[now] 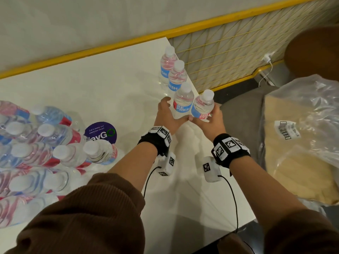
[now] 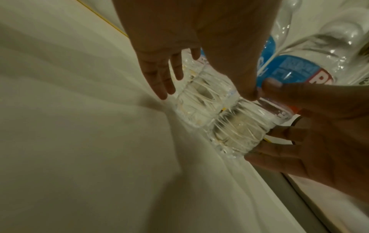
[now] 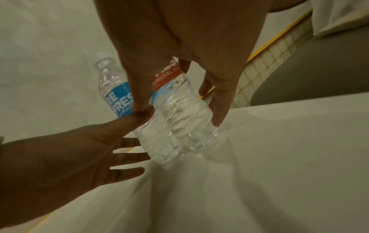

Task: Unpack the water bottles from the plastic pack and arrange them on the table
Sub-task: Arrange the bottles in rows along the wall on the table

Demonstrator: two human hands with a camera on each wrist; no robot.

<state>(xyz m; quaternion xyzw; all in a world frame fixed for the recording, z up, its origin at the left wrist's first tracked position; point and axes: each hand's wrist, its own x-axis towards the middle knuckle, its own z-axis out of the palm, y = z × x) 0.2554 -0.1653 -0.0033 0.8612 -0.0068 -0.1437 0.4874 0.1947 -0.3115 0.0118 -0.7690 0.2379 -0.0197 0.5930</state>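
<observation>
Your right hand point(image 1: 211, 121) grips the nearest bottle point(image 1: 203, 105) around its lower body, thumb on one side, fingers on the other. It tilts right, base low at the table point(image 1: 110, 85) edge, so you are probably setting it down to extend the row. Your left hand point(image 1: 167, 114) is open, fingers straight, beside the third bottle point(image 1: 183, 99), likely steadying it while the new one goes in. The thumbs of both hands meet in front of the bottles.

The row of bottles point(image 1: 173, 70) runs along the table's right edge, far to near, likely to keep the middle free for the rest. The pack point(image 1: 36, 143) sits at the left, well apart, with many bottles in it, so most of the task remains. One bottle point(image 1: 100, 150) leans at its near right corner.

The head view alone gives the row, the pack, the purple sticker point(image 1: 100, 132) and the bagged cardboard point(image 1: 300, 143) at the right. The right wrist view shows the held bottle's tilt and that its base is barely off or just on the table; I cannot tell which. The left wrist view shows the two bottle bases side by side and the left fingers point(image 2: 159, 74) straight beside the third one; contact is unclear.
</observation>
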